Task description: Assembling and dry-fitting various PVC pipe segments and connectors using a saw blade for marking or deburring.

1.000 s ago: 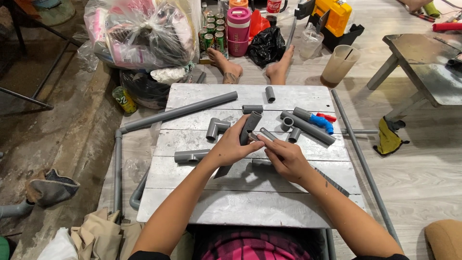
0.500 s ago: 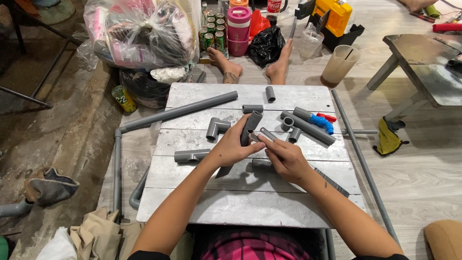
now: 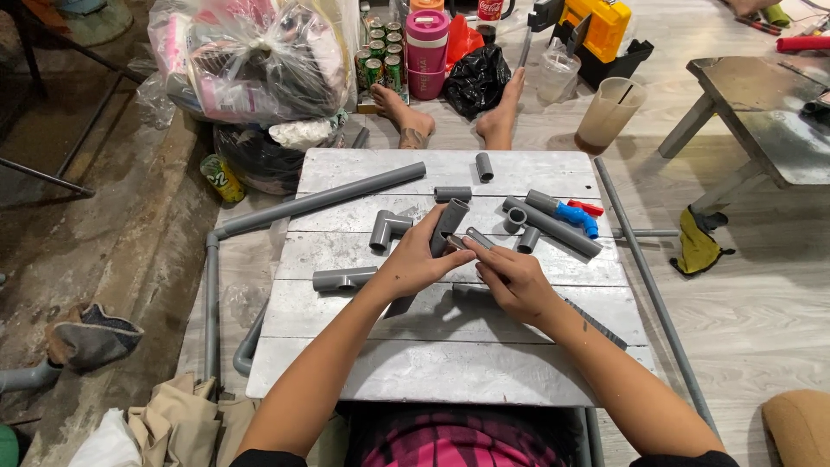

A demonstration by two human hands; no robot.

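Grey plank table (image 3: 450, 346) over a wooden floor, clutter at the far end: clear bag of stuff (image 3: 251, 56), pink bottle (image 3: 427, 41), yellow tool case (image 3: 596, 26), plastic cup (image 3: 609, 112). Versus a second ago, almost no change: both hands hold the same spot at mid-table, loose parts on the planks haven't moved; at most the short pipe sits a touch more upright in the grip. Left hand (image 3: 417, 264) is closed around a short grey pipe (image 3: 450, 223); thumb on the near side, fingers (image 3: 450, 259) wrapped round its lower part, upper end sticking out above the hand and tilted away from the body. Right hand (image 3: 516, 281) is closed on a small grey piece (image 3: 474, 238), pinched near its lower end, its free tip touching or just beside the short pipe's lower end; can't tell if the two are joined. Both held just above the table, between the elbow fitting (image 3: 386, 229) on the left and the long diagonal pipe section (image 3: 553, 227) on the right. Tee fitting (image 3: 343, 278) lies just beside the left wrist. Long pipe (image 3: 328, 201) runs off the table's left edge. Blue fitting (image 3: 575, 216) and a red bit (image 3: 586, 207) lie just past the diagonal pipe. Small coupling (image 3: 484, 166) near the far edge. Someone's bare feet (image 3: 406, 117) rest on the floor beyond the table.
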